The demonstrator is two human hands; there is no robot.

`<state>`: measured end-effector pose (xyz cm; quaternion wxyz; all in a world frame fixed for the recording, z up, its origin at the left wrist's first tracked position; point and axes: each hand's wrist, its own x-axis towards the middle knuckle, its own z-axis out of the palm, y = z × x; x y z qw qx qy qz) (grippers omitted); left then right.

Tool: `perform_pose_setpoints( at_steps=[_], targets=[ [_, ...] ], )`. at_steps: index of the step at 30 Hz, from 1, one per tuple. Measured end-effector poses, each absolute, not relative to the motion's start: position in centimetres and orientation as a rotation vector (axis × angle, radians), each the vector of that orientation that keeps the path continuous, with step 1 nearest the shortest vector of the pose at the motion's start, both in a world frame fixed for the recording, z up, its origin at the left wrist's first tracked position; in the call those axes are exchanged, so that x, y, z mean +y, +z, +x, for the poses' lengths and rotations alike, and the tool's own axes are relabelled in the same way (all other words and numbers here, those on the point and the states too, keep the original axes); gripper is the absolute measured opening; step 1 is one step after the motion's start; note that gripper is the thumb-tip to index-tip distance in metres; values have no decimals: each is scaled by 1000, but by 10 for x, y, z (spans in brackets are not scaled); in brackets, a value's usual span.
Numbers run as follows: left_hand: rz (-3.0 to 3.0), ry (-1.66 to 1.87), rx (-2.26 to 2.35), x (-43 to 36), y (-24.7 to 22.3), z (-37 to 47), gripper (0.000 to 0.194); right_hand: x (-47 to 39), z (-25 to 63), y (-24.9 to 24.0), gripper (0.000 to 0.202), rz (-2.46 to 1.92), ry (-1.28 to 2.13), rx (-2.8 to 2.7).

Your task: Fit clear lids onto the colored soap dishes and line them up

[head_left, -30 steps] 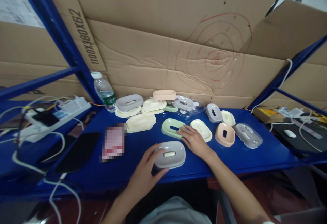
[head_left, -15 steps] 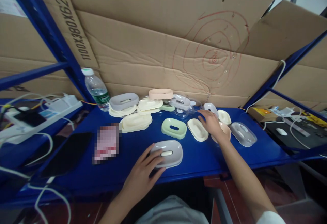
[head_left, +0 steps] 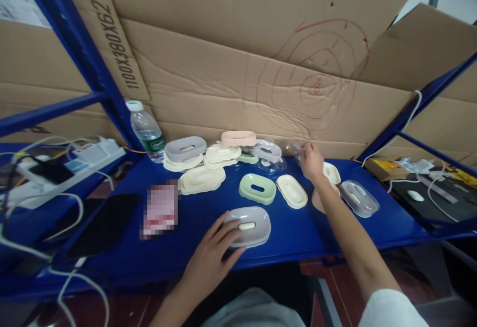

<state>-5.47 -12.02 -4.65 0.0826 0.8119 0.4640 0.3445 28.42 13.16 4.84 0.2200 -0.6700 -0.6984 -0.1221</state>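
Note:
My left hand (head_left: 219, 242) rests with fingers apart on the left side of a grey oval dish (head_left: 257, 217) near the table's front edge. At the back right, the fingers of my right hand (head_left: 312, 160) are closed on a clear plastic piece (head_left: 296, 148). A green dish (head_left: 257, 188) and a cream dish (head_left: 292, 191) lie between the hands. Beneath my right forearm is a peach dish (head_left: 322, 200), partly hidden. A cream dish (head_left: 331, 173) and a grey dish in a clear cover (head_left: 359, 198) lie to its right.
Along the cardboard wall stand a water bottle (head_left: 147, 130), a stacked grey dish (head_left: 185, 148) and a peach dish (head_left: 238, 138). A black flat object (head_left: 102, 222), a power strip (head_left: 63, 178) and white cables are at the left.
My right hand has moved back toward the cardboard and closed on a clear plastic piece. My left hand stays on the grey dish. The whole view has shifted slightly.

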Motion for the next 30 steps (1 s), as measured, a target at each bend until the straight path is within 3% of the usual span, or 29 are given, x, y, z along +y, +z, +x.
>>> perform_pose_setpoints(
  at_steps=[3, 7, 11, 16, 20, 24, 30],
  targets=[
    [2279, 1060, 1448, -123, -47, -55, 49, 74, 282, 40, 53, -1593, -363, -1845],
    [2093, 1035, 1517, -126, -47, -56, 80, -13, 261, 9, 56, -947, -125, -2104],
    [2063, 1028, 1514, -126, -50, -55, 89, -60, 230, -18, 58, -679, 80, -2341],
    [2050, 976, 1490, -123, -54, -56, 100, -73, 213, -14, 54, -699, 355, -2480],
    [2016, 930, 1428, -123, -53, -57, 90, -80, 211, -5, 75, -750, 479, -2612],
    [1987, 928, 1420, -123, -51, -57, 83, -82, 210, -13, 62, -695, 241, -2661],
    [2006, 942, 1385, -123, -50, -58, 79, -82, 212, -15, 63, -662, -2, -2760]
  ],
)
